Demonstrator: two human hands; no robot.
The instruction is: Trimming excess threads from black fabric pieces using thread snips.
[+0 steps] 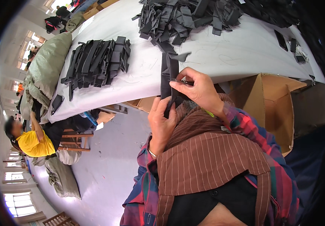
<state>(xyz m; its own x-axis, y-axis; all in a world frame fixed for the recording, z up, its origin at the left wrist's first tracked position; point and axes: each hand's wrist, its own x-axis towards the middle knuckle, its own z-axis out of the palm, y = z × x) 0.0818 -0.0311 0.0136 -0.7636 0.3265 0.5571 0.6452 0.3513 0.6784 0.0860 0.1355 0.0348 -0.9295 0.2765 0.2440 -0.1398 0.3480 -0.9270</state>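
Observation:
At the table's near edge, my left hand is closed on the lower end of a dark fabric strip. The strip runs up over the edge onto the white tabletop. My right hand pinches a slim dark piece against the strip's right side; whether it is a small tool or folded fabric I cannot tell. Beyond the strip lies a large loose heap of similar dark strips. To the left, more strips lie side by side in a neater stack.
An open cardboard box stands below the table at right. A flat black phone-like object lies on the table's right side. Bulging sacks line the left edge. A person in a yellow top sits at left, near a wooden stool.

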